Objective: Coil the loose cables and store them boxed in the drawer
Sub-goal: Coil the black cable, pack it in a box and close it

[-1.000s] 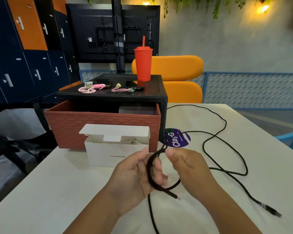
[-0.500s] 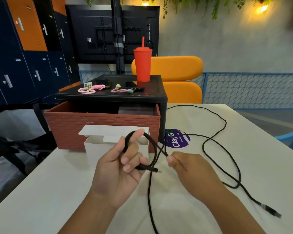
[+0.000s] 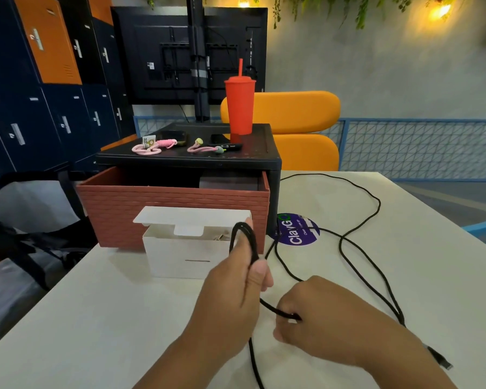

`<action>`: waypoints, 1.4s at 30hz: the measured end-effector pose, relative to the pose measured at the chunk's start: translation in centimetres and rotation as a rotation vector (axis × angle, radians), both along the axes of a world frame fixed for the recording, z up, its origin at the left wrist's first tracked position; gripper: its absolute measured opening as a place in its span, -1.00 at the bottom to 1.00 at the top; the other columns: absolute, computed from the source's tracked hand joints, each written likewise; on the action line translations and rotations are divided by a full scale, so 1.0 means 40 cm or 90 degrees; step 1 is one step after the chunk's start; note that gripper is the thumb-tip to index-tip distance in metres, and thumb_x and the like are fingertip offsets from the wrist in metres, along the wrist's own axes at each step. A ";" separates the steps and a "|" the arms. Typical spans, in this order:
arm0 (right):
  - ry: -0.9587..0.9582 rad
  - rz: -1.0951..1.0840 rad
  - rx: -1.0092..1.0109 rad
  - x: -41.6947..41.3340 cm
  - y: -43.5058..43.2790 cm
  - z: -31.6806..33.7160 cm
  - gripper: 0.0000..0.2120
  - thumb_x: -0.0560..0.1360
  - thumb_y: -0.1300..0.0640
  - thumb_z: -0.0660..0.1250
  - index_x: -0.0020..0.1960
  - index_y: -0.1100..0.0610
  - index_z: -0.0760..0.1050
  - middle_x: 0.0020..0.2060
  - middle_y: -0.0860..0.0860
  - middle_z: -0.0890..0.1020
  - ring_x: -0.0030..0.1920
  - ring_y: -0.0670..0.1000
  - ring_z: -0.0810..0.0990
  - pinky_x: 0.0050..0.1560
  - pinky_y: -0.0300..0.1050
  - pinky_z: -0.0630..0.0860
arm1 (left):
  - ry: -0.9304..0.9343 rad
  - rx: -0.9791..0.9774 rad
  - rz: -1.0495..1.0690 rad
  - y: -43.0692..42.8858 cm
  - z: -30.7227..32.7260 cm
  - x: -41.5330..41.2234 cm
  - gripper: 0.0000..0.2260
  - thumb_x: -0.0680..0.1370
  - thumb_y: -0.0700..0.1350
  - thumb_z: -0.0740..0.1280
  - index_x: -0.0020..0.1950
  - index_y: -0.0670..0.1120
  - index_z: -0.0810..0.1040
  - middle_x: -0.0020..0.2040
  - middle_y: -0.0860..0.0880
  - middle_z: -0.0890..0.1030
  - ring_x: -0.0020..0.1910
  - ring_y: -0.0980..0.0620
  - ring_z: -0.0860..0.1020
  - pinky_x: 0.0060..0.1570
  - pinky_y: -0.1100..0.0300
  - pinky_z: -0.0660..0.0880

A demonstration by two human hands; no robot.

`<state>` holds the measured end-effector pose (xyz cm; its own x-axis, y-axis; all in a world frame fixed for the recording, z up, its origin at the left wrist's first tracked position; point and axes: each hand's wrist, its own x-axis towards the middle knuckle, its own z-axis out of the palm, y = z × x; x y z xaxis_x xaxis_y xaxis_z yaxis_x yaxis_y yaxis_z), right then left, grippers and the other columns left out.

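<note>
So, far left you get the blue and orange lockers (image 3: 40, 94) and below them a dark bag (image 3: 26, 240) or something like it, cut off by the frame edge and too murky to say what it really is. Next along, the brick-red drawer (image 3: 174, 214) is pulled out of the black stand (image 3: 188, 160). Its inside is mostly in shadow, and I can just make out a grey shape (image 3: 227, 183) at its right end but can't tell what it is. On top of the stand lie a couple of pink cords (image 3: 146, 149) and a red tumbler (image 3: 239, 108) with a straw. Right in front of the drawer, on the white table (image 3: 96, 304), sits the white box (image 3: 185, 256) with its lid flipped back; something pale shows inside, too small to name. The left hand (image 3: 230, 301) is raised in front of the box's right end, seen from the back. It has a few turns of the black cable (image 3: 359, 248) looped over its upright fingers, with the thumb pressed down on them; the turns blur together so I can't count them. From there the cable runs down to the right hand (image 3: 320, 324), low over the table, which pinches it with curled fingers, the fingertips mostly hidden under the hand. The rest of the cable sprawls loose over the right side of the table, running past a purple sticker (image 3: 298, 231) whose print is only partly readable, and ends in a plug (image 3: 439, 360) beside the right forearm. Another stretch runs off the bottom edge of the frame
</note>
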<state>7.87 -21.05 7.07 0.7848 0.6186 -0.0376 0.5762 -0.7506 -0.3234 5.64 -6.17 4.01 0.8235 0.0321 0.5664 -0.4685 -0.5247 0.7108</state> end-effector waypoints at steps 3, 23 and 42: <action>-0.131 -0.002 -0.013 -0.001 -0.008 0.023 -0.72 0.50 -0.08 0.23 -0.28 0.07 0.45 -0.41 -0.05 0.40 -0.35 -0.10 0.36 -0.33 -0.20 0.32 | 0.039 0.152 0.017 0.008 -0.016 0.008 -0.68 0.57 0.14 -0.05 0.26 0.13 0.29 -0.30 0.14 0.48 -0.24 0.17 0.48 -0.25 0.34 0.40; -0.683 -0.519 0.372 0.101 -0.079 -0.030 -0.74 0.52 0.01 0.16 -0.13 0.17 0.51 -0.06 0.22 0.51 0.08 0.16 0.23 0.19 0.49 0.01 | 0.370 -0.776 -0.741 0.061 0.029 0.017 -0.58 0.68 -0.04 -0.04 0.19 -0.30 0.47 -0.39 -0.03 0.30 -0.41 0.04 0.28 -0.10 0.19 0.44; -0.687 -0.539 0.442 0.152 -0.177 -0.043 -0.76 0.39 0.45 0.28 -0.01 0.28 0.62 -0.15 0.26 0.59 -0.28 0.26 0.55 -0.26 -0.12 0.32 | 0.421 -0.756 -0.759 0.090 0.014 0.043 -0.72 0.63 -0.10 0.14 0.09 -0.24 0.56 -0.43 0.02 0.28 -0.47 0.09 0.24 -0.19 0.22 0.48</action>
<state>13.95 -28.14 5.36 0.3670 -0.3539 0.8603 0.2548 -0.8512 -0.4589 7.37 -2.57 4.59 0.7608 -0.5813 0.2885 0.3124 0.7177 0.6224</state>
